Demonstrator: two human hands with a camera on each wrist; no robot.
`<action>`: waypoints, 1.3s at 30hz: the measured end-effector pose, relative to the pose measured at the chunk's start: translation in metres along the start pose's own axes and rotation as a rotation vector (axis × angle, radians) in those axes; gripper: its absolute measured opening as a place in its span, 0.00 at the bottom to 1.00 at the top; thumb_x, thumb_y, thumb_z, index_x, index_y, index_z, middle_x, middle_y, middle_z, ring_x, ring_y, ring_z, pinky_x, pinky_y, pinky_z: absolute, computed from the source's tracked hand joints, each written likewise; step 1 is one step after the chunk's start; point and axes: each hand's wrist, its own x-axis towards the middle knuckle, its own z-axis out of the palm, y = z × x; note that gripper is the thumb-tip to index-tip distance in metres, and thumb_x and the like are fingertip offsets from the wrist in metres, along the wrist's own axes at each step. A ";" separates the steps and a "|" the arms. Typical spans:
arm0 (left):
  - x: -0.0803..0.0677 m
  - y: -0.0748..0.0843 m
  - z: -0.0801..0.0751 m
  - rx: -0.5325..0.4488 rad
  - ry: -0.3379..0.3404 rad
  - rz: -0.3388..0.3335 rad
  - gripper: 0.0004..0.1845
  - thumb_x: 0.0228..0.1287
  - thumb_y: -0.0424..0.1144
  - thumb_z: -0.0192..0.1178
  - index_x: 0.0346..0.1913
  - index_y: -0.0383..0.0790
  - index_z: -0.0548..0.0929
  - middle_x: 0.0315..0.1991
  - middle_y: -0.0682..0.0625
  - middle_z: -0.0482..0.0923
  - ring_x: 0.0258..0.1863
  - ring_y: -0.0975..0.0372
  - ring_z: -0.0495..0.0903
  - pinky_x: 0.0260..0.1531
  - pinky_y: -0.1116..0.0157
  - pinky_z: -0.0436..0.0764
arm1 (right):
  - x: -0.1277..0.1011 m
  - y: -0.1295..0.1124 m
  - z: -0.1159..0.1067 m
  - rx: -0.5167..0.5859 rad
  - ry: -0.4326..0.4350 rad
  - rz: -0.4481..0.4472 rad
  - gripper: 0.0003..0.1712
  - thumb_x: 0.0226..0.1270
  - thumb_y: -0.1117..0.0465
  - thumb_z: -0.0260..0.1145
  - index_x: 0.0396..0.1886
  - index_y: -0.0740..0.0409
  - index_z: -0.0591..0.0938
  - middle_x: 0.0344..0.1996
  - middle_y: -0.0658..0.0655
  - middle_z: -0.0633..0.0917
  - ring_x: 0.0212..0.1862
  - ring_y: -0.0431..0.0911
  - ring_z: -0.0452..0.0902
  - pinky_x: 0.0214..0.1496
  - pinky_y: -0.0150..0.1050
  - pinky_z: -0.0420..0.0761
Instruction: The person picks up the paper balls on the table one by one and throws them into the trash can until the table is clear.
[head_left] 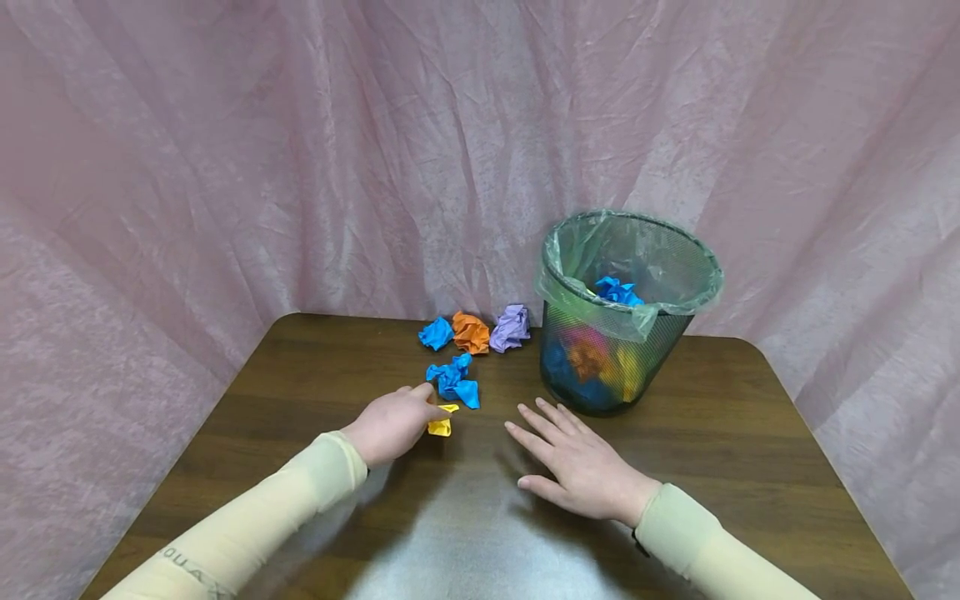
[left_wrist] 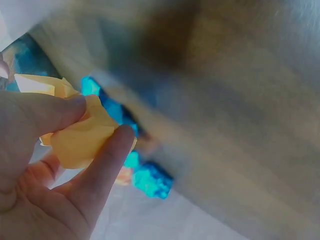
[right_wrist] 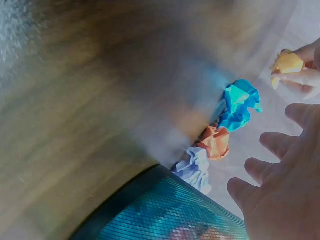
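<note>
Between thumb and fingers, my left hand (head_left: 395, 423) pinches a crumpled yellow paper (head_left: 440, 422). The left wrist view shows this yellow paper (left_wrist: 82, 140) close up, gripped at its edges. Just beyond that hand lies a crumpled blue paper (head_left: 454, 380) on the table. My right hand (head_left: 583, 467) is held over the table with fingers spread and nothing in it, in front of the mesh wastebasket (head_left: 660, 354). In the right wrist view the right hand (right_wrist: 285, 185) has its fingers extended.
Along the table's back edge lie another crumpled blue paper (head_left: 436, 333), an orange one (head_left: 471, 333) and a purple one (head_left: 511, 327). The wastebasket has a clear green liner (head_left: 570, 292) and holds several crumpled papers. A pink curtain (head_left: 420, 150) hangs behind the brown table (head_left: 300, 367).
</note>
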 end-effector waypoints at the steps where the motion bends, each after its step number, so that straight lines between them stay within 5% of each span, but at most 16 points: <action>1: 0.001 -0.001 -0.003 0.000 0.010 0.005 0.16 0.63 0.28 0.69 0.49 0.51 0.92 0.32 0.53 0.69 0.27 0.58 0.70 0.25 0.64 0.73 | 0.000 -0.001 -0.002 -0.002 0.005 -0.007 0.43 0.76 0.34 0.56 0.83 0.45 0.59 0.81 0.57 0.57 0.81 0.56 0.43 0.78 0.58 0.51; 14: 0.017 -0.003 -0.047 -0.005 0.042 0.054 0.19 0.58 0.27 0.73 0.47 0.55 0.91 0.36 0.53 0.74 0.31 0.58 0.77 0.30 0.63 0.78 | 0.002 -0.007 -0.034 -0.043 0.039 -0.063 0.42 0.76 0.34 0.56 0.83 0.45 0.60 0.81 0.55 0.55 0.82 0.56 0.43 0.78 0.58 0.53; 27: 0.041 -0.001 -0.095 0.006 0.054 0.109 0.22 0.61 0.24 0.67 0.51 0.55 0.90 0.37 0.55 0.73 0.31 0.61 0.75 0.30 0.66 0.76 | 0.005 -0.012 -0.083 -0.110 0.093 -0.133 0.43 0.76 0.34 0.56 0.83 0.44 0.58 0.82 0.54 0.53 0.81 0.58 0.43 0.78 0.56 0.52; 39: 0.066 0.006 -0.133 -0.012 0.056 0.116 0.21 0.70 0.27 0.62 0.60 0.52 0.87 0.49 0.52 0.78 0.37 0.60 0.80 0.36 0.65 0.80 | 0.005 -0.011 -0.131 -0.172 0.099 -0.128 0.43 0.77 0.31 0.51 0.84 0.42 0.55 0.83 0.51 0.48 0.82 0.58 0.39 0.79 0.55 0.49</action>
